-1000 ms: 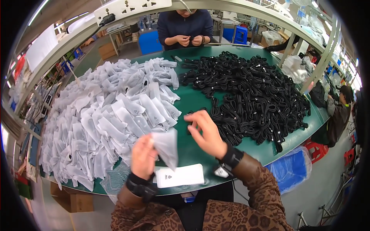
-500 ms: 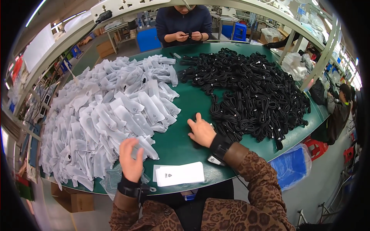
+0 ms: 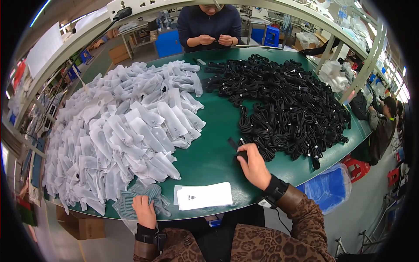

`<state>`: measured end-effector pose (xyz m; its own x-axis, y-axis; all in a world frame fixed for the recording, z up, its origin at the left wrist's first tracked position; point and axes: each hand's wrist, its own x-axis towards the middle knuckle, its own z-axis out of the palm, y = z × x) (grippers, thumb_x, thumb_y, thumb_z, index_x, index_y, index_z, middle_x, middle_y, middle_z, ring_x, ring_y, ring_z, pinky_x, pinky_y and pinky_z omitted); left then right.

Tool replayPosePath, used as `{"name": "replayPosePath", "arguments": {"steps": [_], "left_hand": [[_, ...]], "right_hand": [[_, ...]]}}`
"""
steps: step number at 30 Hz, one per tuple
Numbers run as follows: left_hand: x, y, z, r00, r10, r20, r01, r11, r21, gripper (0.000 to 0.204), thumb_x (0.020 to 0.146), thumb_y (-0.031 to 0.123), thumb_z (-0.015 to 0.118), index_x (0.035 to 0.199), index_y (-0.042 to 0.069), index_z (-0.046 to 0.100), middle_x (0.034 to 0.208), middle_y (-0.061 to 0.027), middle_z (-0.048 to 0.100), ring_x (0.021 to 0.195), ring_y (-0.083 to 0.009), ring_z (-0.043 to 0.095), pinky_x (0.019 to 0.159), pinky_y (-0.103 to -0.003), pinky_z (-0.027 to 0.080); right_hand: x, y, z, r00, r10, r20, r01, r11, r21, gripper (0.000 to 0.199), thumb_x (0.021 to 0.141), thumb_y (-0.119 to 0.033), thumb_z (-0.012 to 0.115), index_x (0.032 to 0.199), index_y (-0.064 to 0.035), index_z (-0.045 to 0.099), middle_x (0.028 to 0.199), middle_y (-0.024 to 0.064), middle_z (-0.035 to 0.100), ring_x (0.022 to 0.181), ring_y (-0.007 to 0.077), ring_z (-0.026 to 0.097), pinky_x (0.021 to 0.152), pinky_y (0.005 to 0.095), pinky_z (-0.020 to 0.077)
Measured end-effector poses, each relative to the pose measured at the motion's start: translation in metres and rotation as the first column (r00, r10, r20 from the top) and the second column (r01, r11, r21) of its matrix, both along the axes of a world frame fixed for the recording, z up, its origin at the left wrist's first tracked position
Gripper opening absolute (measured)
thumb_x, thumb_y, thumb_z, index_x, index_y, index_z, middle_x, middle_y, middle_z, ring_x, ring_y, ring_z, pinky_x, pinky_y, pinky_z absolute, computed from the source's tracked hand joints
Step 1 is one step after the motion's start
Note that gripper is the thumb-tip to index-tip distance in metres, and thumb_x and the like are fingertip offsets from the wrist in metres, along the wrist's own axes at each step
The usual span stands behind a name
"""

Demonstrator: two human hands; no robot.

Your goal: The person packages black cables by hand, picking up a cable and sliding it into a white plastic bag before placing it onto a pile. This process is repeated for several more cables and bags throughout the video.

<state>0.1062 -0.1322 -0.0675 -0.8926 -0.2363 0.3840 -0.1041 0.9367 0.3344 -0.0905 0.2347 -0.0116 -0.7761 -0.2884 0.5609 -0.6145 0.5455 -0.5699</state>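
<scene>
My right hand (image 3: 255,167) is closed around a small black coiled cable (image 3: 238,156), and a flat black end sticks out beyond the fingertips. It is just left of the large heap of coiled black cables (image 3: 292,109) with silver connectors. My left hand (image 3: 144,211) lies over a grey-green striped piece (image 3: 128,202) in clear plastic at the front edge, fingers slightly spread. Beside it, a stack of flat frosted-white pouches (image 3: 205,197) rests on the table. A broad pile of filled whitish pouches (image 3: 118,131) covers the left side.
The green table (image 3: 209,161) shows between the two heaps. Across it sits a person (image 3: 208,26) with both hands on a small item. A metal frame (image 3: 364,78) stands at the right. A blue bin in plastic (image 3: 327,185) and a cardboard box (image 3: 80,225) are on the floor.
My right hand has drawn back toward me and closed on a black cable. My left hand has dropped onto the striped piece near the table's edge.
</scene>
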Motion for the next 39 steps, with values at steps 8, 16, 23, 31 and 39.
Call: {"name": "replayPosePath", "arguments": {"steps": [8, 16, 23, 31, 39], "left_hand": [[-0.010, -0.005, -0.003, 1.000, -0.011, 0.019, 0.011, 1.000, 0.026, 0.023, 0.080, 0.008, 0.071, 0.090, 0.002, 0.051, 0.094, -0.0168, 0.050, 0.093, -0.0378, 0.049, 0.080, -0.047, 0.036], [-0.005, -0.007, -0.008, 0.998, 0.005, -0.059, -0.002, 0.999, 0.043, 0.023, 0.081, 0.009, 0.071, 0.091, 0.002, 0.051, 0.094, -0.0167, 0.051, 0.093, -0.0388, 0.049, 0.080, -0.047, 0.037], [-0.001, 0.004, 0.014, 0.999, 0.001, 0.040, -0.008, 0.984, 0.179, 0.030, 0.079, 0.010, 0.073, 0.101, 0.001, 0.055, 0.098, -0.0157, 0.054, 0.098, -0.0378, 0.051, 0.088, -0.047, 0.038], [-0.034, 0.049, 0.070, 0.963, -0.141, -0.229, 0.173, 0.977, 0.125, 0.023, 0.078, 0.002, 0.071, 0.100, 0.001, 0.063, 0.107, -0.0162, 0.059, 0.103, -0.0338, 0.056, 0.092, -0.042, 0.045], [-0.074, 0.141, 0.053, 0.762, -0.640, -0.095, 0.630, 0.700, 0.336, 0.018, 0.081, 0.005, 0.072, 0.098, 0.003, 0.065, 0.098, -0.0142, 0.060, 0.092, -0.0333, 0.061, 0.079, -0.039, 0.051]], "right_hand": [[0.044, 0.009, -0.015, 0.947, 0.244, 0.208, -0.284, 0.940, 0.188, 0.037, 0.088, -0.005, 0.065, 0.124, -0.0012, 0.056, 0.097, 0.0154, 0.056, 0.081, 0.0349, 0.064, 0.069, 0.0424, 0.0536], [0.052, 0.030, -0.015, 0.990, 0.055, 0.132, -0.102, 0.919, 0.382, 0.048, 0.086, -0.008, 0.067, 0.132, -0.0055, 0.054, 0.095, 0.0121, 0.057, 0.074, 0.0330, 0.063, 0.062, 0.0422, 0.0532], [0.061, 0.037, -0.013, 0.988, 0.012, 0.151, -0.067, 0.927, 0.368, 0.049, 0.087, -0.008, 0.066, 0.135, -0.0094, 0.055, 0.088, 0.0103, 0.054, 0.069, 0.0303, 0.062, 0.057, 0.0401, 0.0523], [0.053, 0.034, -0.014, 0.987, 0.006, 0.158, -0.067, 0.922, 0.380, 0.056, 0.088, -0.009, 0.065, 0.142, -0.0163, 0.051, 0.089, 0.0101, 0.053, 0.067, 0.0315, 0.060, 0.057, 0.0422, 0.0518], [0.066, 0.033, -0.014, 0.989, -0.005, 0.149, -0.053, 0.923, 0.382, 0.058, 0.087, -0.008, 0.066, 0.142, -0.0176, 0.051, 0.088, 0.0102, 0.052, 0.067, 0.0313, 0.060, 0.059, 0.0420, 0.0514]]}}
